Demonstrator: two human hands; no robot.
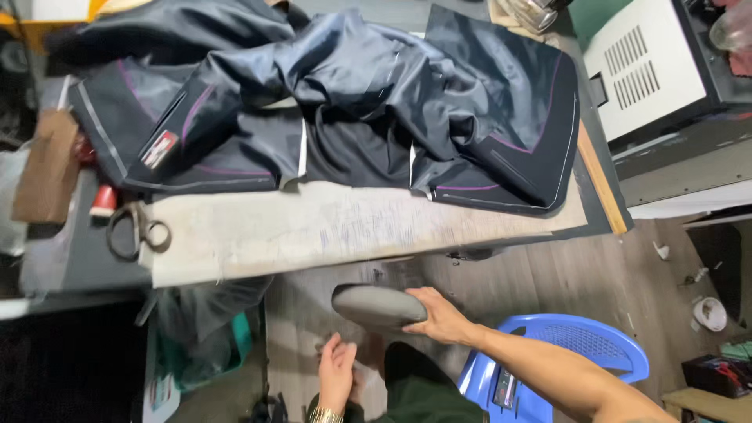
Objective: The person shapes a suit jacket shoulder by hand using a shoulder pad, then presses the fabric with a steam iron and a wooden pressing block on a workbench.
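Below the bench (pixel 352 227), the right hand (pixel 440 317) closes its grip on a grey oval pad (pixel 377 305). The left hand (pixel 337 374) hangs open, empty. A dark jacket (pixel 352 102) lies above.

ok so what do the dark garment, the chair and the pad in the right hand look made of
Dark garment: glossy, satin-like woven lining, judging by sheen and soft folds. Chair: moulded blue plastic, smooth with a perforated back. Grey pad in the right hand: matte, possibly foam or felt; unclear.

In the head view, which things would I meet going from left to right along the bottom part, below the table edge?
Green bag → left hand → grey oval pad → right hand → blue plastic chair → white cup on the floor.
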